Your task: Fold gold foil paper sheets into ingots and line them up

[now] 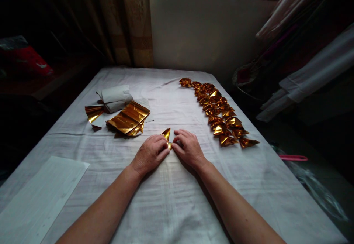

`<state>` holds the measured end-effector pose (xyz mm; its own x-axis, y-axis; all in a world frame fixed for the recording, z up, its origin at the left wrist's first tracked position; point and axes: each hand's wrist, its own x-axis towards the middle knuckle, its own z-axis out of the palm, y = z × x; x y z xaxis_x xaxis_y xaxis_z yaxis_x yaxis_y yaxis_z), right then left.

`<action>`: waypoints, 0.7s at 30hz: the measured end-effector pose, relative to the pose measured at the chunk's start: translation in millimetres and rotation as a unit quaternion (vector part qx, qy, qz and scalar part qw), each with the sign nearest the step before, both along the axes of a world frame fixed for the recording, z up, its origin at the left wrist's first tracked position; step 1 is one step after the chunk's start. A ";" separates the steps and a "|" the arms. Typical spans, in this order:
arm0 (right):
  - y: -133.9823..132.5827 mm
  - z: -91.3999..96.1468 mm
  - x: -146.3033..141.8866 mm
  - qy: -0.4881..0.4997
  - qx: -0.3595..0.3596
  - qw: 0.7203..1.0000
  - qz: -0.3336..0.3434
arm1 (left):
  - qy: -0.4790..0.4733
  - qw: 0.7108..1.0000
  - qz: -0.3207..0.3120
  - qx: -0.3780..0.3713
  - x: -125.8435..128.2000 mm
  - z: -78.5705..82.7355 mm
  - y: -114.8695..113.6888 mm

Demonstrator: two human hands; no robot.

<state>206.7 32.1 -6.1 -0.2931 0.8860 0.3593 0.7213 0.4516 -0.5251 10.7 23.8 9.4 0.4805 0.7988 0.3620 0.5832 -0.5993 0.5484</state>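
A small gold foil paper piece (pixel 166 134) lies on the white cloth (pixel 171 199) in the middle of the table, one pointed corner sticking up. My left hand (pixel 151 154) and my right hand (pixel 188 147) meet over it, fingers curled and pressing on the foil from both sides. Most of the piece is hidden under my fingers. A stack of flat gold foil sheets (pixel 128 119) lies just left of my hands. To the right runs a long row of several folded gold pieces (pixel 218 113).
A white paper wrapper (pixel 114 97) and one loose gold sheet (pixel 93 112) lie at the left rear. A white sheet of paper (pixel 38 199) sits at the front left corner. A curtain and a wall stand behind the table; a dark drop lies at the right edge.
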 end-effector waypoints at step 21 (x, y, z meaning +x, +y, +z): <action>6.7 -16.2 4.9 0.031 0.022 0.997 -0.070 | -0.001 0.999 0.030 -0.029 4.6 -0.1 -1.7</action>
<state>211.6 38.8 -22.3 -0.1428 0.8999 0.4121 0.7454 0.3717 -0.5533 15.3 22.1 9.2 0.4299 0.8458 0.3158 0.6164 -0.5306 0.5819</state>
